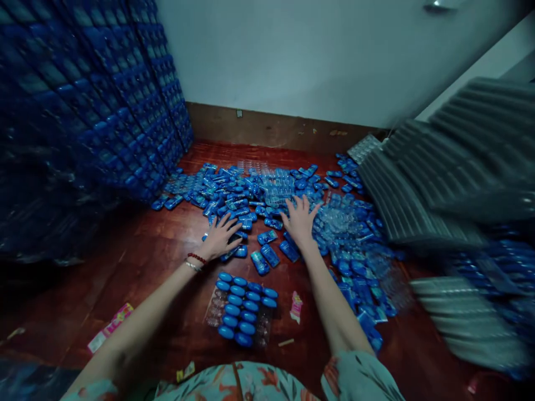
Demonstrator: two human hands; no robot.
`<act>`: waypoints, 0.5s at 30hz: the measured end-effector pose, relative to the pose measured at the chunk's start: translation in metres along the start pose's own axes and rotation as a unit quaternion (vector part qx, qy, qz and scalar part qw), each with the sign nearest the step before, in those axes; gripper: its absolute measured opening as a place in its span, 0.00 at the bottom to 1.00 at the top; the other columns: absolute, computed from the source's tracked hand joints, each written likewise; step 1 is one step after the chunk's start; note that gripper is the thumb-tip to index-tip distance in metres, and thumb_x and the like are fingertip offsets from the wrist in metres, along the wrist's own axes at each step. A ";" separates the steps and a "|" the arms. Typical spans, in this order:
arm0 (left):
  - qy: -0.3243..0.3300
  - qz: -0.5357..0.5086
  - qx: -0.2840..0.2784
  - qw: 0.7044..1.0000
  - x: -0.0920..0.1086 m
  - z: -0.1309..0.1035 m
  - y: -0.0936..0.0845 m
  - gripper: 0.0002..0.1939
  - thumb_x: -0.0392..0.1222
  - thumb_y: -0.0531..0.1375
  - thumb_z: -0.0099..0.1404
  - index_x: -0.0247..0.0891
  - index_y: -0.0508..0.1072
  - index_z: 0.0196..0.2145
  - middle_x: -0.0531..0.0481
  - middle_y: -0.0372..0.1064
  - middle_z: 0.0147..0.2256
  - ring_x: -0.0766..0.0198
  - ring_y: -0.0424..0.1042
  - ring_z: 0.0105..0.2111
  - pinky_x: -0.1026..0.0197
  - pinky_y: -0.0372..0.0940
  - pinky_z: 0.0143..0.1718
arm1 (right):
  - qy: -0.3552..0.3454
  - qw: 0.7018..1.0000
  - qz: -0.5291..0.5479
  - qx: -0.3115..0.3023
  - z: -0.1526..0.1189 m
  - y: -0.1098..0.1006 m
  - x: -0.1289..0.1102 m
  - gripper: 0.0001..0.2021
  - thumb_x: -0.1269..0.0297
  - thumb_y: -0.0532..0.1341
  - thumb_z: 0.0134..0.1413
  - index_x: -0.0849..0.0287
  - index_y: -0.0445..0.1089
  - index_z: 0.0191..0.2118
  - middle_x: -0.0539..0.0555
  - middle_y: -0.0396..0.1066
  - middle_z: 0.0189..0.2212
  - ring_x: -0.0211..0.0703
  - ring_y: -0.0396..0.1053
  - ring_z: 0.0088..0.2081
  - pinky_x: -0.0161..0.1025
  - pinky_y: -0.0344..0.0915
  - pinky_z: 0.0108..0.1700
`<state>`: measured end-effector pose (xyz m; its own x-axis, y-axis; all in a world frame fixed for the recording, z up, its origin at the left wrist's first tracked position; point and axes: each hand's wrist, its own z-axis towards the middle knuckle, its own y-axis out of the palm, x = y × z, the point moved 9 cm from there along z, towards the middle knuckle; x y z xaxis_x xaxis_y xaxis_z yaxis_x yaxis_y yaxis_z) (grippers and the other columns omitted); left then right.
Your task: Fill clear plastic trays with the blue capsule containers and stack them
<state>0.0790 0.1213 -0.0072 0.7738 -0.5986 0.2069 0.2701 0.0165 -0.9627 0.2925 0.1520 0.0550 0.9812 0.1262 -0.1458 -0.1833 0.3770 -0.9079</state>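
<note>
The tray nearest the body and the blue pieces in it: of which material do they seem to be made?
Tray: probably thin, glossy clear plastic; the floor shows through where unfilled. Blue pieces: likely hard plastic, smooth and shiny, with pale highlights.

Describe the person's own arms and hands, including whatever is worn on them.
Both the left hand and right hand are ungloved. The left wrist wears a dark red beaded bracelet and a slim silvery band; the right wrist shows nothing. The forearms are uncovered below pale green fabric sleeves printed with orange-red flowers and dark leaves.
</note>
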 end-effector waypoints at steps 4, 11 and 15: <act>-0.032 0.018 0.018 0.999 -0.009 -0.044 -0.005 0.25 0.51 0.48 0.68 0.45 0.58 0.60 0.48 0.52 0.62 0.47 0.36 0.65 0.39 0.42 0.61 | -0.055 0.996 0.056 -0.033 -0.032 0.025 -0.036 0.16 0.66 0.49 0.62 0.59 0.67 0.52 0.59 0.66 0.52 0.49 0.57 0.57 0.55 0.47 0.61; -0.060 -0.021 0.031 0.998 -0.012 -0.086 -0.012 0.23 0.48 0.46 0.70 0.48 0.56 0.61 0.47 0.51 0.62 0.48 0.43 0.64 0.34 0.37 0.60 | -0.096 0.955 0.262 -0.105 -0.096 0.036 -0.054 0.17 0.62 0.51 0.61 0.53 0.66 0.54 0.56 0.64 0.56 0.50 0.57 0.59 0.53 0.55 0.59; -0.131 -0.115 0.173 0.969 -0.032 -0.115 -0.046 0.17 0.44 0.47 0.70 0.42 0.68 0.51 0.43 0.67 0.50 0.55 0.64 0.51 0.46 0.57 0.53 | 0.056 0.953 0.297 -0.005 -0.107 -0.002 -0.003 0.16 0.61 0.48 0.62 0.58 0.70 0.47 0.58 0.72 0.45 0.46 0.69 0.48 0.47 0.64 0.51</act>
<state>-0.0243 0.0483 0.0106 0.7770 -0.3945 0.4906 0.5941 0.2017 -0.7787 0.2963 0.0529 0.0154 0.7052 0.2150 -0.6756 -0.7082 0.2606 -0.6562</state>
